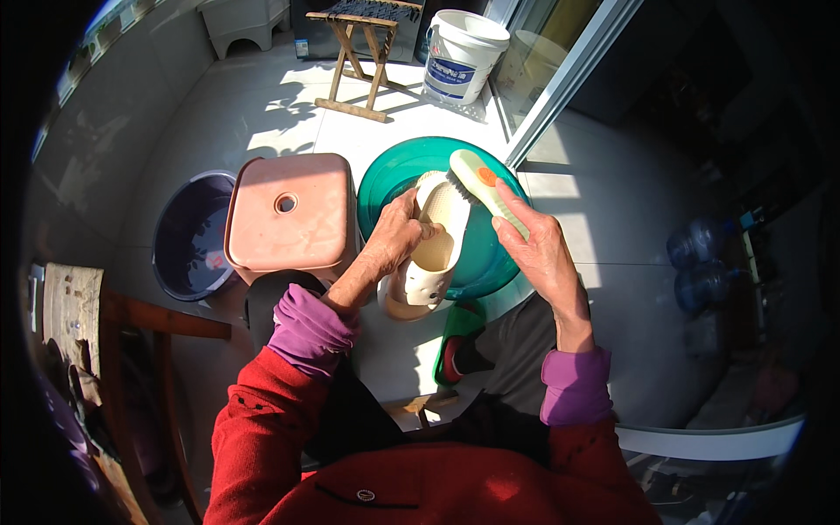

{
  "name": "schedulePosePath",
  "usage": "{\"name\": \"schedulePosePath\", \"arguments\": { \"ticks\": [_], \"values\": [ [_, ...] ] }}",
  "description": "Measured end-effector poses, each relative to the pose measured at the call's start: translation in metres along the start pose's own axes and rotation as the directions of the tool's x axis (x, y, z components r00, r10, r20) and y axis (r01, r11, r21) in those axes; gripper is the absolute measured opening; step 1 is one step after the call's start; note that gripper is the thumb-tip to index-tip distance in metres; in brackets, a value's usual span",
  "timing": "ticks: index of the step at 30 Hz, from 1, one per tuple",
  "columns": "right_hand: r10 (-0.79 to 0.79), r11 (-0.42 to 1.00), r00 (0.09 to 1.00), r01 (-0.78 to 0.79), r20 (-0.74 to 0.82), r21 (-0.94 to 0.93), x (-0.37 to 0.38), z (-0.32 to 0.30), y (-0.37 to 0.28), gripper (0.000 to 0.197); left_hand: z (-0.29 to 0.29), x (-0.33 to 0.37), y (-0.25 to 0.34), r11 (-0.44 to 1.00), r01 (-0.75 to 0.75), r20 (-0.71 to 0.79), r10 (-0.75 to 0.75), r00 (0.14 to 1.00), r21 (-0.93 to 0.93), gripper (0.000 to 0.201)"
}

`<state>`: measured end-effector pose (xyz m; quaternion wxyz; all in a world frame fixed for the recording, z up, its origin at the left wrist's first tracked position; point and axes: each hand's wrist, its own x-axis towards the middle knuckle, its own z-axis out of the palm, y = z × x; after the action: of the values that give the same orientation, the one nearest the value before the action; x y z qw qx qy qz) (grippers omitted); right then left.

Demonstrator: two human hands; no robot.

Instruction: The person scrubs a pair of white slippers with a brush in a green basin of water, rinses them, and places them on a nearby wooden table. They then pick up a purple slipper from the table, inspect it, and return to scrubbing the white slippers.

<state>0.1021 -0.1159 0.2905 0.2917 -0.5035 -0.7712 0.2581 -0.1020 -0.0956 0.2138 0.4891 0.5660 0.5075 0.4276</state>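
Gripping: left hand [395,234] wraps around a cream rubber clog shoe [431,254], fingers pressed on its upper edge.
Brush: right hand [541,249] clasps a pale green plastic scrubbing brush [486,182], bristles touching the shoe's heel at 12 o'clock.
Shoe's place: held over the teal round plastic basin [394,171].
Nearby: pink square plastic stool [291,210] at 9 o'clock of the basin; dark purple round tub [188,236] beyond it; white plastic bucket [462,54] at 12 o'clock.

harsh sunlight from the top glares on the floor [289,105], shadows sharp, fisheye rim dark and bent.
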Motion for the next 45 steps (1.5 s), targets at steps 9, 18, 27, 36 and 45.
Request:
{"name": "schedulePosePath", "arguments": {
  "ticks": [9, 18, 27, 36, 45],
  "values": [
    [0.138, 0.924, 0.989, -0.112, -0.046, 0.366, -0.042, 0.003, 0.015, 0.047, -0.005, 0.003, -0.006, 0.982, -0.01, 0.01, 0.012, 1.0, -0.191, 0.04],
    [0.124, 0.943, 0.992, -0.109, -0.029, 0.315, -0.02, -0.002, 0.007, 0.047, -0.005, -0.006, 0.016, 0.9, 0.081, 0.121, -0.032, 0.992, -0.428, 0.048],
    [-0.154, 0.981, 0.987, 0.149, 0.041, 0.121, 0.004, -0.005, -0.003, 0.051, -0.005, -0.005, 0.012, 0.895, 0.202, 0.244, -0.11, 0.964, -0.397, 0.049],
    [-0.24, 0.958, 0.965, 0.254, 0.106, -0.136, 0.002, 0.009, -0.009, 0.054, -0.005, -0.003, 0.006, 0.92, 0.206, 0.281, -0.112, 0.953, -0.333, 0.044],
    [-0.221, 0.97, 0.972, 0.228, 0.077, -0.091, 0.0, 0.016, 0.003, 0.052, -0.002, -0.007, 0.009, 0.974, 0.185, 0.25, -0.148, 0.957, -0.133, 0.039]
  ]
}}
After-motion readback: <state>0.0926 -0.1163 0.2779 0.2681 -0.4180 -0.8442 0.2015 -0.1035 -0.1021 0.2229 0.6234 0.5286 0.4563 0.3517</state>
